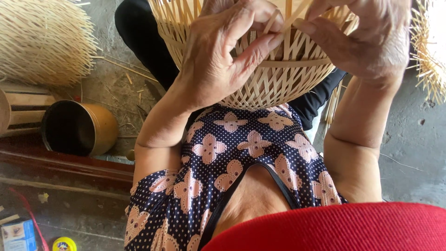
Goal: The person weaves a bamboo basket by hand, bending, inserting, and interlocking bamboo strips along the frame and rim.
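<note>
Basket (260, 79) under both hands, strips (290, 21) pinched

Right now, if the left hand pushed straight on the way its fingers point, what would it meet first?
The left hand points its fingers toward the right hand, across the woven bamboo basket. It already pinches an upright bamboo strip there. Past that, the right hand's fingertips likely come first, though depth is unclear.

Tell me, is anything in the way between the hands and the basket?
No, nothing visible is in the way. The left hand and the right hand are both right on the woven basket in the person's lap. Their fingers pinch the loose bamboo strips sticking out of its weave.
</note>
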